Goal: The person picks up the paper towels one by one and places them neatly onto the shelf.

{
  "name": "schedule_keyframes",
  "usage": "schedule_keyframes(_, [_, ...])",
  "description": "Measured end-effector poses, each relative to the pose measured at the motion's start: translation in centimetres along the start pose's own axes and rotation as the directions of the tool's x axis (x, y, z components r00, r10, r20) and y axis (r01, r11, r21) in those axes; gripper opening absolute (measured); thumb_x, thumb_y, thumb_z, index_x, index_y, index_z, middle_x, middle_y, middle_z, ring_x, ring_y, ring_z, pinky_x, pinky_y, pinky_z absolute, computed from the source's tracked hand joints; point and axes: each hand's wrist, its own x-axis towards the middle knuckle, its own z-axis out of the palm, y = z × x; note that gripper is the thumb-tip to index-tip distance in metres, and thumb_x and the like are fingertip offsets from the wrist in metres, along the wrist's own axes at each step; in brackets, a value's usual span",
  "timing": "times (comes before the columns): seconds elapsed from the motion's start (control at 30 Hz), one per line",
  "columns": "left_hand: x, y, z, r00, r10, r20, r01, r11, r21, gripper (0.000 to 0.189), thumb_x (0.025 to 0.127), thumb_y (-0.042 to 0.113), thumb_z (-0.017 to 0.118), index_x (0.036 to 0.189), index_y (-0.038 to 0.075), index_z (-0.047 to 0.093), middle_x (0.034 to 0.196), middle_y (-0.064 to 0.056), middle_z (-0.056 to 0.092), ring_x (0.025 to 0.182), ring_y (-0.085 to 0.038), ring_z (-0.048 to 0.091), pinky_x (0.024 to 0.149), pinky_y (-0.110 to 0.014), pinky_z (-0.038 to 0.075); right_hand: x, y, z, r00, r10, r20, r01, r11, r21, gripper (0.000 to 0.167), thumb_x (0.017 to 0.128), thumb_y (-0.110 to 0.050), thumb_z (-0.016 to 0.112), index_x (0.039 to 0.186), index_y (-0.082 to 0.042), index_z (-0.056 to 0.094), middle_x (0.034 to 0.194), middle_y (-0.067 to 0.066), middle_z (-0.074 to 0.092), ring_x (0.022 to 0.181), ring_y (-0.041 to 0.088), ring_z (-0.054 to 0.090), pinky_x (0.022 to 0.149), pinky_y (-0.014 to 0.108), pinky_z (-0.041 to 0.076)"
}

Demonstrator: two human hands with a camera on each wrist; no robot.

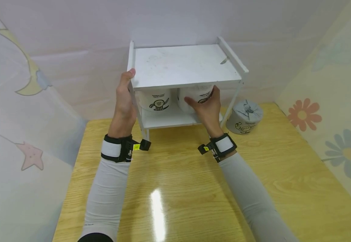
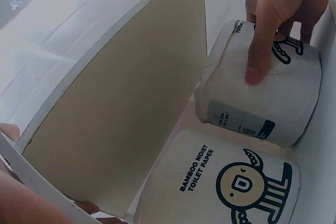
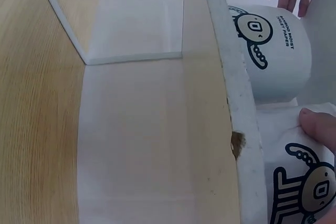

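Note:
A white two-tier shelf rack (image 1: 187, 64) stands against the back wall. My left hand (image 1: 125, 104) grips its left side, the thumb over the upper edge. In the left wrist view, fingertips (image 2: 86, 207) show past the side rail. On the lower shelf sit two wrapped toilet paper rolls with a printed cartoon figure. The left roll (image 1: 154, 100) stands apart from both hands. My right hand (image 1: 208, 109) holds the right roll (image 2: 262, 95) under the top board, thumb across its front and fingers round its far side.
A third wrapped toilet paper roll (image 1: 244, 117) stands on the wooden table (image 1: 175, 174), just right of the rack. Cloth walls with a moon, star and flowers (image 1: 305, 115) enclose the table. The rack's top board has raised side rails (image 1: 233, 55).

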Motion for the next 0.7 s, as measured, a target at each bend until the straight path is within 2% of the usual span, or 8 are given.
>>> schedule_keyframes(0.1, [0.0, 0.0, 0.0, 1.000, -0.002, 0.001, 0.002, 1.000, 0.004, 0.059, 0.096, 0.042, 0.042, 0.148, 0.016, 0.032, 0.137, -0.009, 0.037, 0.130, -0.022, 0.030, 0.107, -0.045, 0.020, 0.3, 0.0, 0.4, 1.000, 0.001, -0.021, -0.001, 1.000, -0.005, 0.099, 0.073, -0.035, 0.089, 0.146, -0.008, 0.028, 0.138, 0.007, 0.041, 0.122, 0.013, 0.044, 0.103, 0.032, 0.033])
schedule_keyframes(0.23, [-0.1, 0.1, -0.1, 1.000, 0.002, -0.011, -0.003, 1.000, -0.012, 0.057, 0.096, 0.041, 0.042, 0.146, 0.015, 0.035, 0.135, -0.009, 0.037, 0.129, -0.022, 0.030, 0.107, -0.044, 0.020, 0.7, -0.5, 1.0, 0.999, -0.019, -0.044, 0.019, 1.000, 0.000, 0.093, 0.074, -0.027, 0.090, 0.142, -0.003, 0.030, 0.134, 0.012, 0.042, 0.118, 0.018, 0.046, 0.101, 0.031, 0.035])
schedule_keyframes(0.4, [-0.2, 0.0, -0.1, 1.000, -0.001, -0.010, 0.000, 1.000, -0.006, 0.057, 0.096, 0.042, 0.042, 0.147, 0.016, 0.034, 0.136, -0.009, 0.037, 0.129, -0.023, 0.031, 0.106, -0.045, 0.021, 0.2, -2.0, 0.3, 1.000, -0.022, 0.014, 0.021, 0.999, 0.042, 0.092, 0.073, -0.015, 0.089, 0.141, 0.000, 0.029, 0.134, 0.017, 0.039, 0.120, 0.025, 0.044, 0.101, 0.037, 0.036])
schedule_keyframes(0.53, [-0.2, 0.0, 0.0, 1.000, 0.003, 0.001, -0.003, 1.000, -0.009, 0.057, 0.096, 0.042, 0.042, 0.147, 0.017, 0.034, 0.137, -0.009, 0.038, 0.129, -0.023, 0.031, 0.107, -0.045, 0.021, 0.2, -1.1, -0.7, 0.996, 0.010, 0.086, -0.011, 1.000, 0.019, 0.095, 0.074, -0.022, 0.089, 0.145, -0.006, 0.029, 0.136, 0.011, 0.042, 0.122, 0.020, 0.046, 0.101, 0.037, 0.040])
schedule_keyframes(0.7, [-0.2, 0.1, 0.2, 1.000, 0.007, 0.008, -0.007, 1.000, 0.008, 0.057, 0.096, 0.043, 0.041, 0.147, 0.018, 0.034, 0.138, -0.009, 0.037, 0.130, -0.022, 0.030, 0.107, -0.045, 0.020, 1.0, 0.6, -1.5, 0.991, 0.041, 0.126, -0.040, 0.999, -0.009, 0.096, 0.074, -0.036, 0.088, 0.144, -0.010, 0.029, 0.133, 0.006, 0.047, 0.120, 0.017, 0.049, 0.099, 0.036, 0.043])
